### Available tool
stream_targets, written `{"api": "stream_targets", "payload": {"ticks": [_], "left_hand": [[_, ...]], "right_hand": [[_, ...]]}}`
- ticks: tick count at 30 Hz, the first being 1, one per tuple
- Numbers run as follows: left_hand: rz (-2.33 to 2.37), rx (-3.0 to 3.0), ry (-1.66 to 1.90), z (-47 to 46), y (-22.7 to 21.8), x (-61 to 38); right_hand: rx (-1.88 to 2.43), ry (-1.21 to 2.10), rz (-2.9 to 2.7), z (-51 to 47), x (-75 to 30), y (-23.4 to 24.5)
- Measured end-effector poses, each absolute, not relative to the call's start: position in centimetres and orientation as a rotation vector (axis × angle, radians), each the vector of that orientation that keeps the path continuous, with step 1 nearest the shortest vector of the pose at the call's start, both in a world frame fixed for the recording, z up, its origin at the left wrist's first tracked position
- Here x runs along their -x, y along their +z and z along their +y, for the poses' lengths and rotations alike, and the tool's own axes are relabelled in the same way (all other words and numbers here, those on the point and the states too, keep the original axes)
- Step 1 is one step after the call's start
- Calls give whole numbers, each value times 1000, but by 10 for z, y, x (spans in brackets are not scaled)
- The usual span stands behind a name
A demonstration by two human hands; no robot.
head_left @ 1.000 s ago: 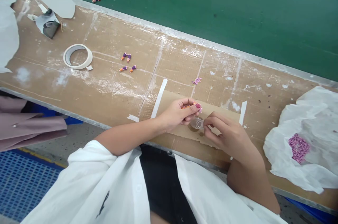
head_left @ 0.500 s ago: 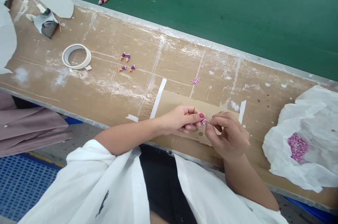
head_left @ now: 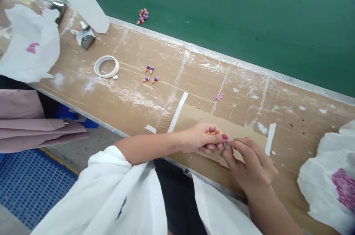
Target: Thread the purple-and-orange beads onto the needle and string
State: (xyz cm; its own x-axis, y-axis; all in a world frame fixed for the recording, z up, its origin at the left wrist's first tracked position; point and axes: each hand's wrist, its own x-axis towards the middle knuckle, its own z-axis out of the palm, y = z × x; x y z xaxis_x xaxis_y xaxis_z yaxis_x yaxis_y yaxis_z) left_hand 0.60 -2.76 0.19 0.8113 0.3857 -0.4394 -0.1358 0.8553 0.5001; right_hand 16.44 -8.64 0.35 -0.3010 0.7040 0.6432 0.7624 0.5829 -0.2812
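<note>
My left hand (head_left: pixel 203 139) is closed over several small orange pieces (head_left: pixel 212 132), thumb pressed on them, above a taped-down cardboard sheet (head_left: pixel 194 116). My right hand (head_left: pixel 251 164) pinches something tiny at the left thumb tip; I cannot make out what it is. Both hands touch at the fingertips near the front edge of the brown bench (head_left: pixel 194 76).
Several orange-purple pieces (head_left: pixel 149 74) and a roll of white tape (head_left: pixel 106 66) lie left of the hands. A small pink cluster (head_left: pixel 218 97) sits behind them. White paper with pink bits (head_left: pixel 330 183) is at the right, another (head_left: pixel 30 46) at the left. A green belt (head_left: pixel 222 9) carries a small pile (head_left: pixel 142 16).
The view has shifted, so everything sits lower and further right in the picture. A clear piece seen between the hands a second ago no longer shows; the fingertips have come together.
</note>
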Motion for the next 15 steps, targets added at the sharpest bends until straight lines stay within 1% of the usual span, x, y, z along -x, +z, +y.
{"api": "stream_targets", "payload": {"ticks": [8,10,12,15], "left_hand": [[595,-515,329,-26,10,-3],[595,-528,348,-26,11,-3],[590,-524,374,-25,11,-4],[589,-504,416,-23,9,-5]], "right_hand": [[1194,-274,-2073,-88,-163,-1],[1155,-221,-2036,-87,-163,1],[1134,-100,-1968,-85,-164,2],[1181,44,-1850,-84,-168,2]]}}
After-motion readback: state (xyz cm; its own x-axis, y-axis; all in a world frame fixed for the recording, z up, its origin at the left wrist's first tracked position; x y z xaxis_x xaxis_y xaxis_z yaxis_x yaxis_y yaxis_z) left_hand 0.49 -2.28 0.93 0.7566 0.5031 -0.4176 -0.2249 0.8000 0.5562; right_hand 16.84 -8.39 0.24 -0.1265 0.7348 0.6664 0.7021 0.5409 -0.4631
